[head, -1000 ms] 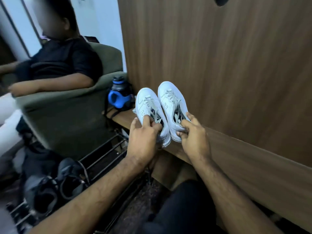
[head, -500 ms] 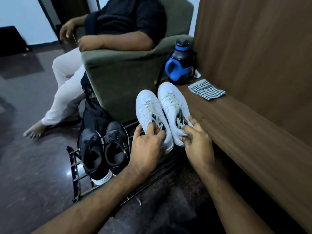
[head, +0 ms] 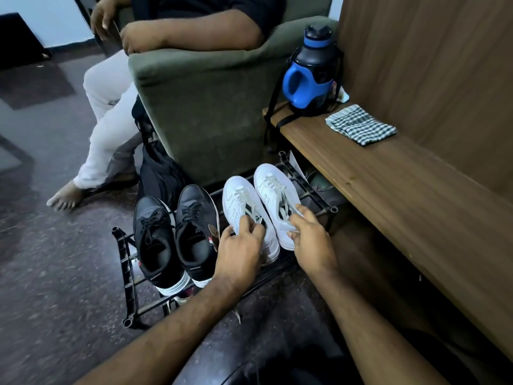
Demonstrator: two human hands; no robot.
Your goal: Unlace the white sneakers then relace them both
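A dark speckled floor (head: pixel 55 259) fills the left side, and a wooden desk (head: pixel 388 184) runs along a wooden wall on the right. On the floor, between the desk and a green armchair (head: pixel 205 112), stands a low black metal rack (head: pixel 126 262). The two white sneakers (head: pixel 266 201) are at the right end of this rack, side by side and touching, toes pointing away from the person. They are laced. The left hand (head: pixel 238 254) holds the heel part of the left sneaker, with the fingers (head: pixel 247 226) curled over its opening. The right hand (head: pixel 313 240) holds the right sneaker in the same way, its fingers bent around the tongue and the side of the shoe. At the left part of the rack there is a pair of black shoes (head: pixel 175 232), just beside the white ones. On the far end of the desk stand a blue and black bottle (head: pixel 311 76) and, near it, a folded checked cloth (head: pixel 361 127). Another person sits in the armchair, one bare foot on the floor. A black bag (head: pixel 158 173) leans on the armchair.
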